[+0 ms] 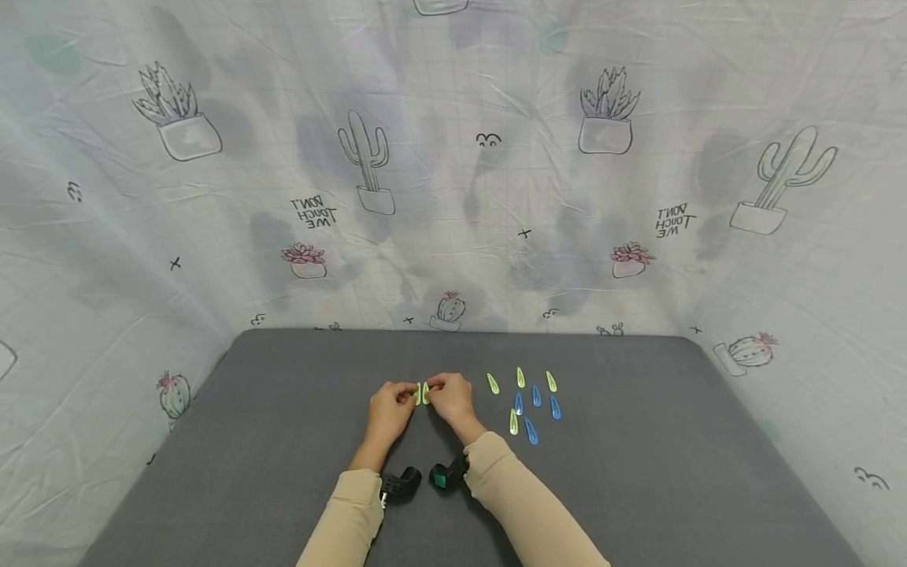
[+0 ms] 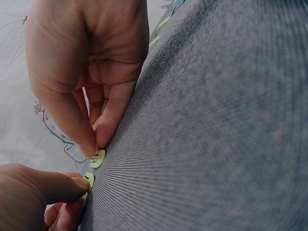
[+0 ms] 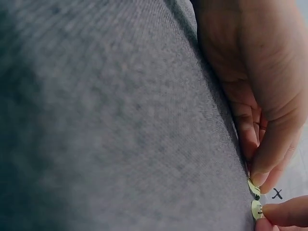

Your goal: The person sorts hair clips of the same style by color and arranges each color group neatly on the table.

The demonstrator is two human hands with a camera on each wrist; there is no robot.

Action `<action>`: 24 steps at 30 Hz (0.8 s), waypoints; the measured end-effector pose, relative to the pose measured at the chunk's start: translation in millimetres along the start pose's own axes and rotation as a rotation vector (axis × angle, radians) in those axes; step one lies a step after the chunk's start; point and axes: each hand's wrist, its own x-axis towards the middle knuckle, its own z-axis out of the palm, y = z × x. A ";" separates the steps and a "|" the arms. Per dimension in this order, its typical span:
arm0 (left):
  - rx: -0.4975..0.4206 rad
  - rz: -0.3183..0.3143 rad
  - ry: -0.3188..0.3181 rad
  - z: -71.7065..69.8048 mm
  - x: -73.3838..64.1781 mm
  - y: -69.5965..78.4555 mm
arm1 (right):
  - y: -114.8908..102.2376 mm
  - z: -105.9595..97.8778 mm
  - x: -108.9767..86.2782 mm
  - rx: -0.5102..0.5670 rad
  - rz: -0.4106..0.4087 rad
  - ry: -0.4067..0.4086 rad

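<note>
Two yellow-green snap hair clips stand side by side near the middle of the grey table in the head view. My left hand [image 1: 390, 411] pinches the left hair clip [image 1: 417, 394] between thumb and fingers. The right hair clip [image 1: 426, 393] is pinched by the fingertips of my right hand [image 1: 452, 399]. A narrow gap separates the two clips in the left wrist view, where the right-hand clip [image 2: 97, 159] shows above the left-hand clip [image 2: 89, 180]. Fingers partly cover both clips.
Right of my hands lie several loose clips, yellow-green ones [image 1: 513, 422] and blue ones [image 1: 532, 431], spaced apart. Black wrist devices [image 1: 402, 484] sit below both hands. A pale curtain [image 1: 453, 173] printed with cacti surrounds the grey table [image 1: 638, 472].
</note>
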 end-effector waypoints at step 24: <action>0.000 0.011 0.020 1.0 1.5 0.0 | 22.4 -22.4 -14.8 0.260 -0.039 -0.139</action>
